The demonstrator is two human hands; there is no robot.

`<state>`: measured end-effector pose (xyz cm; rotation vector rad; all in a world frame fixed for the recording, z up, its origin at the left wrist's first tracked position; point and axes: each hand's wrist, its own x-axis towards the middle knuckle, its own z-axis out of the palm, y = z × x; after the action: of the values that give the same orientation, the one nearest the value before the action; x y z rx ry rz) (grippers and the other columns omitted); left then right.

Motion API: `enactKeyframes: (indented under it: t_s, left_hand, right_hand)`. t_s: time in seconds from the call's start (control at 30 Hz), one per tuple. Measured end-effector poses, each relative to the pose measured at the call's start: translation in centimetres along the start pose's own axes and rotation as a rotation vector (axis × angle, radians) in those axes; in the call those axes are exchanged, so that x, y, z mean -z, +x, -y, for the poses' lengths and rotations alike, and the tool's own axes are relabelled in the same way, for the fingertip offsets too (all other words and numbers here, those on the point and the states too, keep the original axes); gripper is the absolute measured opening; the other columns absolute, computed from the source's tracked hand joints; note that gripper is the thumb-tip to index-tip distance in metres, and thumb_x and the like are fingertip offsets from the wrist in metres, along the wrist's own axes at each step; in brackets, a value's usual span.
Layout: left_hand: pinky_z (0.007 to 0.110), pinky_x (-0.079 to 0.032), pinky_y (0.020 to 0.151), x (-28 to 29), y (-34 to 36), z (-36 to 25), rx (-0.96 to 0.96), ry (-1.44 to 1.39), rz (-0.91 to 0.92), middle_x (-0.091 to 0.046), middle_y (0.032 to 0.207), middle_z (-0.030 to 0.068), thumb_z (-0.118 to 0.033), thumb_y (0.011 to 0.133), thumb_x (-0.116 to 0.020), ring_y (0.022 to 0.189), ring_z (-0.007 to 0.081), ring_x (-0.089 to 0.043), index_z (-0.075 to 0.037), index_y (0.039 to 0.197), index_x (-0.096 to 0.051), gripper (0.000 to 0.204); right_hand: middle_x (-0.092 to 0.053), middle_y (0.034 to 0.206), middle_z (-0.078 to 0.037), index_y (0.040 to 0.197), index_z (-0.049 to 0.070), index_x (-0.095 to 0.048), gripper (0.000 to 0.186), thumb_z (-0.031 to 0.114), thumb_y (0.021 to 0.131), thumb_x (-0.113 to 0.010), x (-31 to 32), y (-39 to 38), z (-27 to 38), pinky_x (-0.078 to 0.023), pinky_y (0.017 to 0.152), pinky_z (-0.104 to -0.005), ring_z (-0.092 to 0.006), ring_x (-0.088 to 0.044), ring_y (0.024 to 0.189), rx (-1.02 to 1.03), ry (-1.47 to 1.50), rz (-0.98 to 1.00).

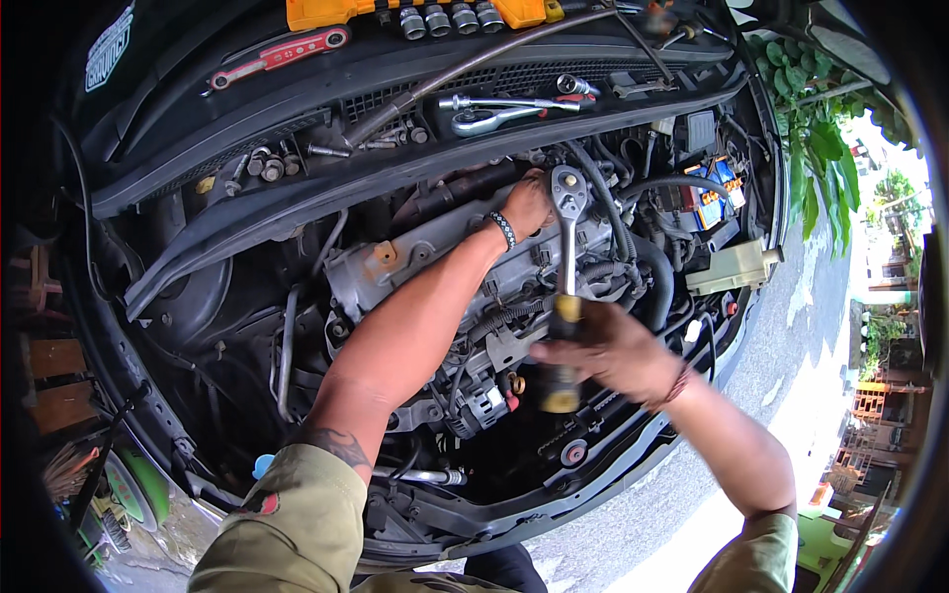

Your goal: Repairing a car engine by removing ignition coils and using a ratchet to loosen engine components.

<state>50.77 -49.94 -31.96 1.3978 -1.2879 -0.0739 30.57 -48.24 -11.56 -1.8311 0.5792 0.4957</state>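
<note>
A ratchet wrench [568, 247] stands over the engine, its round chrome head pointing away from me and its black and yellow handle toward me. My right hand [628, 356], smeared by motion, is closed around that handle. My left hand [527, 205] reaches across the grey engine cover [405, 267] and sits just left of the ratchet head. Its fingers are curled down among the engine parts, and their tips are hidden. What they grip cannot be made out. Whatever lies below the ratchet head is also out of sight.
On the cowl lie a chrome ratchet [494, 120], several loose bolts [267, 165], a long metal bar [474, 64] and a red tool [280, 57]. An orange socket case [321, 12] sits beyond. Hoses [657, 282] and a battery [714, 195] are on the right.
</note>
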Motion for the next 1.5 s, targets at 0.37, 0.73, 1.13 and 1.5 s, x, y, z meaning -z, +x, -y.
enactKeyframes:
  t_s: [0.37,0.73,1.13,1.5]
  left_hand:
    - [0.038,-0.048,0.073,1.3,-0.3,-0.6,0.031,-0.161,0.043,-0.063,0.081,0.0132,-0.005,0.080,-0.054,0.077,0.0287,-0.059,-0.006,0.089,-0.063,0.013]
    - [0.035,-0.050,0.082,5.3,0.9,-5.4,0.404,-0.378,0.386,-0.072,0.092,0.0166,-0.013,0.085,-0.071,0.083,0.0248,-0.067,0.000,0.104,-0.067,0.023]
    - [0.034,-0.053,0.075,6.1,-1.1,-5.4,0.346,-0.264,0.133,-0.070,0.083,0.0164,0.000,0.075,-0.068,0.076,0.0227,-0.068,0.003,0.089,-0.067,0.015]
    - [0.035,-0.051,0.080,5.7,-0.6,-5.9,0.393,-0.264,0.205,-0.071,0.090,0.0186,-0.005,0.080,-0.069,0.084,0.0260,-0.069,0.002,0.096,-0.069,0.018]
  right_hand:
    - [-0.065,0.078,-0.012,0.092,-0.004,-0.054,0.019,0.006,0.078,-0.061,2.4,-1.2,-1.3,-0.056,0.061,-0.0323,-0.0190,-0.066,0.064,-0.186,0.201,0.053]
    - [-0.063,0.095,-0.033,0.128,-0.006,-0.047,0.058,0.015,0.076,-0.063,12.6,2.3,-3.6,-0.051,0.086,-0.0483,-0.0452,-0.062,0.092,0.183,-1.100,-0.316]
    - [-0.062,0.097,-0.012,0.113,0.000,-0.036,0.049,0.002,0.080,-0.073,2.2,10.8,2.9,-0.063,0.056,-0.0384,-0.0205,-0.068,0.072,-0.029,0.277,-0.453]
    - [-0.064,0.099,-0.025,0.137,-0.001,-0.025,0.075,-0.001,0.077,-0.069,7.4,11.1,3.6,-0.053,0.090,-0.0432,-0.0358,-0.067,0.097,-0.054,-0.910,-0.090]
